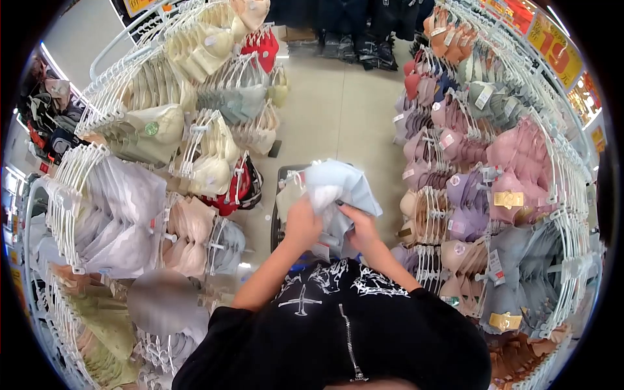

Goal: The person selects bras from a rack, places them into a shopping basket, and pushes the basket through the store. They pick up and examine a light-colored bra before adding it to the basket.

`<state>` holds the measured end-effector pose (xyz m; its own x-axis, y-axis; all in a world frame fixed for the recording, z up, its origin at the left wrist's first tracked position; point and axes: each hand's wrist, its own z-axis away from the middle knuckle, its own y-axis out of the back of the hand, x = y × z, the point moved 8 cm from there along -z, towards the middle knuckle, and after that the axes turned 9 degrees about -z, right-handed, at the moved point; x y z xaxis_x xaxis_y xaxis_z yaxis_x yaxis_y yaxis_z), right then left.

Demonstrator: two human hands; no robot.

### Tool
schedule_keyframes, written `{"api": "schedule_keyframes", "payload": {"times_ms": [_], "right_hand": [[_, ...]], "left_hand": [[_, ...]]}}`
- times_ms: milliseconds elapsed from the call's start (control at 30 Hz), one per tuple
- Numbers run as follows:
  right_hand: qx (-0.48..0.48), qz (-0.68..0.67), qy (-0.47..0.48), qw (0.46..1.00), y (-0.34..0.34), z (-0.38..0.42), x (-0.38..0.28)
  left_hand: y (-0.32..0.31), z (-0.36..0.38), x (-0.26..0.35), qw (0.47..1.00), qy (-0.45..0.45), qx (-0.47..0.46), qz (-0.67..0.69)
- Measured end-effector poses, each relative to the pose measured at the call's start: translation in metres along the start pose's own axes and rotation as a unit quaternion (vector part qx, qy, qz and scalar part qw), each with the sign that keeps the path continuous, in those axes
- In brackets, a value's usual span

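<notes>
A pale blue bra [343, 182] is bunched up in front of my chest, its white inner side partly showing. My left hand [304, 223] is closed on its left part, with the fingertips hidden by the fabric. On the right, my right hand [357, 224] pinches its lower edge, a dark thumbnail showing on top. Directly beneath both hands stands a dark shopping basket [276, 235]. Light-coloured garments and a white hanger show inside it, partly covered by my arms and the bra.
Racks of bras on white hangers line both sides: white lace bras [123, 214] at left, pink bras [520, 153] and grey-blue bras [520, 266] at right. A tiled floor aisle [325, 110] runs ahead to dark hanging clothes [351, 26]. A yellow price sign [554, 49] hangs upper right.
</notes>
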<state>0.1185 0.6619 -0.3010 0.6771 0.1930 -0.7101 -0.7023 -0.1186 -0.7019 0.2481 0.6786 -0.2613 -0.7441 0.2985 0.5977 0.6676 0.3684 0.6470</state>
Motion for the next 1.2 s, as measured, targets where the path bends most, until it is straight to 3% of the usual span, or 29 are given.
{"api": "schedule_keyframes", "payload": {"times_ms": [33, 100, 200, 233, 333, 367, 467, 500, 600, 667, 767, 833, 867, 900, 967, 1067, 1200], "right_hand": [[0.030, -0.096, -0.069, 0.993, -0.006, 0.003, 0.005], [0.050, -0.099, -0.049, 0.993, 0.000, 0.001, 0.010], [0.067, -0.112, -0.049, 0.990, 0.004, -0.003, 0.009], [0.069, -0.118, -0.049, 0.989, 0.003, -0.002, 0.003], [0.071, -0.141, -0.049, 0.986, 0.021, -0.004, 0.005], [0.077, -0.150, -0.041, 0.985, 0.023, -0.003, 0.002], [0.123, -0.141, -0.015, 0.982, 0.037, -0.004, -0.004], [0.127, -0.146, -0.010, 0.981, 0.041, -0.006, -0.007], [0.148, -0.143, 0.001, 0.979, 0.047, -0.010, -0.018], [0.192, -0.159, -0.006, 0.968, 0.061, -0.014, -0.020], [0.137, -0.207, -0.001, 0.969, 0.061, -0.023, -0.022], [0.116, -0.233, -0.001, 0.966, 0.063, -0.034, -0.023], [0.100, -0.248, -0.014, 0.963, 0.060, -0.038, -0.024], [0.084, -0.264, -0.026, 0.960, 0.056, -0.041, -0.026], [0.061, -0.294, -0.046, 0.953, 0.055, -0.048, -0.022], [0.083, -0.274, -0.068, 0.956, 0.051, -0.038, -0.010], [0.093, -0.197, -0.068, 0.974, 0.078, -0.024, 0.034]], "left_hand": [[0.001, -0.001, 0.000, 1.000, -0.005, 0.001, 0.000], [0.006, -0.007, 0.006, 1.000, -0.027, 0.007, 0.010], [0.003, -0.008, -0.005, 0.985, 0.121, -0.107, 0.063], [0.000, -0.007, -0.015, 0.975, 0.141, -0.082, 0.151], [-0.001, -0.009, -0.027, 0.973, 0.087, -0.074, 0.201], [-0.008, -0.001, -0.036, 0.939, 0.183, -0.188, 0.222], [-0.015, 0.015, -0.045, 0.921, 0.173, -0.307, 0.165], [-0.018, 0.017, -0.039, 0.930, 0.104, -0.348, 0.061], [-0.038, 0.040, -0.031, 0.881, 0.043, -0.435, 0.181], [-0.042, 0.043, -0.039, 0.894, 0.078, -0.407, 0.170], [-0.041, 0.033, -0.058, 0.935, 0.098, -0.331, 0.080], [-0.031, 0.017, -0.086, 0.976, 0.095, -0.197, 0.002], [-0.020, 0.008, -0.101, 0.968, 0.181, -0.174, 0.029], [0.016, -0.015, -0.070, 0.969, 0.199, -0.120, 0.082], [0.041, -0.042, -0.080, 0.981, 0.170, -0.070, 0.059], [0.049, -0.067, -0.091, 0.979, 0.148, -0.102, 0.096], [0.017, -0.069, -0.126, 0.980, 0.126, -0.154, -0.009]]}}
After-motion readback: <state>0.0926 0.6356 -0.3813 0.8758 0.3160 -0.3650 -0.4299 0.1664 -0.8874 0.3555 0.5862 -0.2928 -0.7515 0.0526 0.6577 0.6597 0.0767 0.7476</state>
